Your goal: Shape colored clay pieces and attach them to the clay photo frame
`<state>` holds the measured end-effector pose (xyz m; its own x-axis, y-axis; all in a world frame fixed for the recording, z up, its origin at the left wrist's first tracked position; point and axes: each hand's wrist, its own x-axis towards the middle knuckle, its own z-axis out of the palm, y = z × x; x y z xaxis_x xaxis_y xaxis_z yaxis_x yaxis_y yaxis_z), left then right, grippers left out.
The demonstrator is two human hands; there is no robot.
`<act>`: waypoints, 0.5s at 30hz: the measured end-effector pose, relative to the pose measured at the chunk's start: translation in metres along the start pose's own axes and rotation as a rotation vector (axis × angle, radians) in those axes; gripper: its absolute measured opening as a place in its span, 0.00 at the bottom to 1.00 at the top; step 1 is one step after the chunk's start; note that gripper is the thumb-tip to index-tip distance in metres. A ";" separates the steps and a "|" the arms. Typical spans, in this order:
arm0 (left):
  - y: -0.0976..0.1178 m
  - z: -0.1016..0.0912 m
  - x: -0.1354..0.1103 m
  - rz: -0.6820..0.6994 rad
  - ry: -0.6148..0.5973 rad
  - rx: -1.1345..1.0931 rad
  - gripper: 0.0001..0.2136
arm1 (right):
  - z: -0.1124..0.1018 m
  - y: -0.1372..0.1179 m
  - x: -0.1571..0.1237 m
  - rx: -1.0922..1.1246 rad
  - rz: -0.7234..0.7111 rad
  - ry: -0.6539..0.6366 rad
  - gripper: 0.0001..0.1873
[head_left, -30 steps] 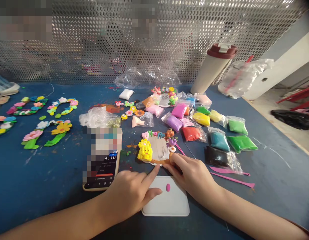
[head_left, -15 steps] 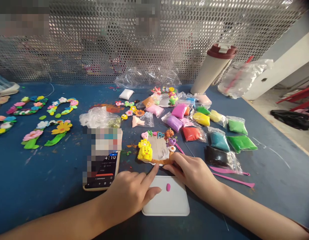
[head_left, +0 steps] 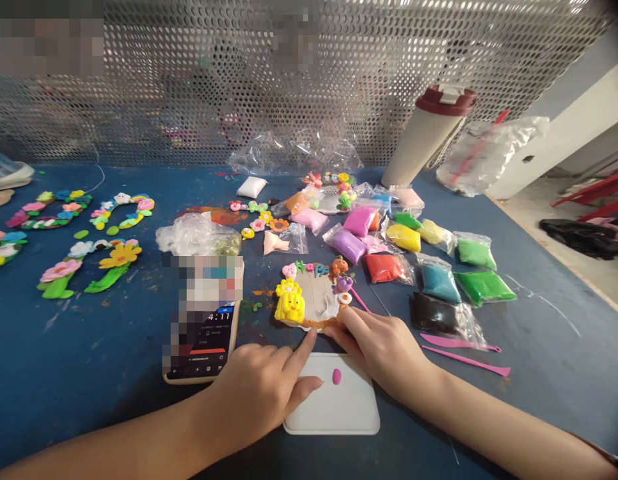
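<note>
While pinching the frame [head_left: 317, 297] on the table [head_left: 99, 360] with right fingers [head_left: 353, 321], spreading empty left fingers [head_left: 303, 352] at its near edge, probably feeling light, soft, easily dented, best gripped at the rim.

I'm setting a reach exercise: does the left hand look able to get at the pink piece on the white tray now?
Probably yes: the left hand is near the pink piece, partly over the tray, and nothing visible lies between them.

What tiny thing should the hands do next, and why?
Perhaps the left hand could press the brown strip: its index fingertip is at the bottom edge of the decorated frame, near the strip, and the right hand is at the lower right corner.
</note>
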<state>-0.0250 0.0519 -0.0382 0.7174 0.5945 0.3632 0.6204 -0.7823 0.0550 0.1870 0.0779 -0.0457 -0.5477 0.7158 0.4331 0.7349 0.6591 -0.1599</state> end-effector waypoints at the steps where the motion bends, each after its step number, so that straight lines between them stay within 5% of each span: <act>1: 0.000 0.000 0.000 -0.001 -0.001 0.004 0.22 | 0.001 0.000 0.000 -0.002 0.004 0.003 0.18; 6: 0.001 -0.001 0.000 0.007 -0.003 -0.001 0.22 | 0.004 -0.002 0.002 -0.003 0.027 0.030 0.18; 11: 0.001 0.000 -0.001 0.016 -0.013 0.020 0.20 | -0.015 0.001 -0.001 0.067 0.043 0.114 0.14; 15: 0.000 0.000 -0.003 0.034 0.003 0.008 0.18 | -0.031 0.009 -0.005 0.245 -0.152 0.130 0.08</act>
<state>-0.0269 0.0500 -0.0392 0.7372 0.5668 0.3678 0.5981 -0.8007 0.0350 0.2082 0.0730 -0.0217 -0.5767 0.5799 0.5754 0.5216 0.8035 -0.2870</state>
